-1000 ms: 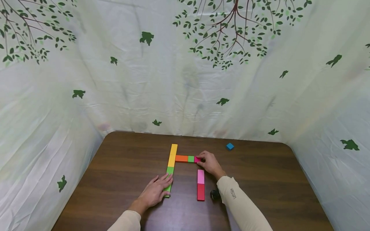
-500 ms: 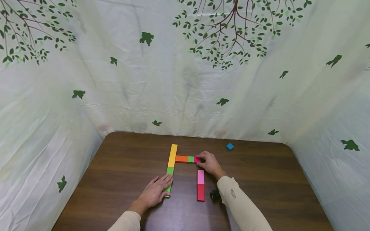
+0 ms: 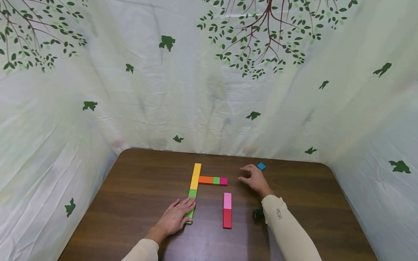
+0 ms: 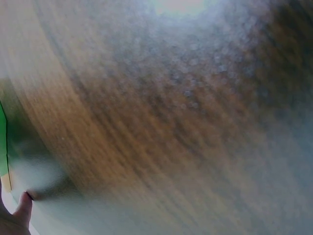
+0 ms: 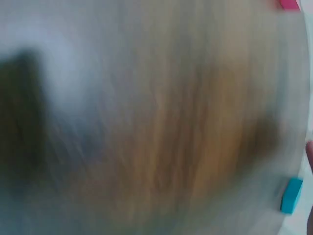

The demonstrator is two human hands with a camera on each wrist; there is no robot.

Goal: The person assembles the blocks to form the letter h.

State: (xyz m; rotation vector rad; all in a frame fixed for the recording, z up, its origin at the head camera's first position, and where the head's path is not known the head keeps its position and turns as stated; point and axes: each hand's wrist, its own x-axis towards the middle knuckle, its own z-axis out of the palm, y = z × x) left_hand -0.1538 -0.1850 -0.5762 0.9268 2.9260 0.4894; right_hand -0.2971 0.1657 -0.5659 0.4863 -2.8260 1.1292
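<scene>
My left hand (image 3: 174, 216) lies with extended fingers on the green blocks (image 3: 193, 193) at the near end of an upright row, partly hiding them. Yellow blocks (image 3: 195, 176) form the far end. From that row an orange block (image 3: 205, 179), a small green block (image 3: 216, 180) and a magenta block (image 3: 223, 181) run to the right. My right hand (image 3: 256, 179) holds nothing, its thumb and fingers parted, just left of and nearer than a blue block (image 3: 261, 166). In the right wrist view the blue block (image 5: 291, 195) shows at the right edge.
A pink block (image 3: 227, 200) and a red block (image 3: 227, 218) stand end to end, apart from the magenta block. A black round object (image 3: 258, 214) sits by the right sleeve. A pale leaf-printed curtain (image 3: 209, 90) hangs behind the brown table (image 3: 137, 174).
My right hand has let go of the magenta block and moved right, close to the blue block. The left hand has stayed on the green blocks.
</scene>
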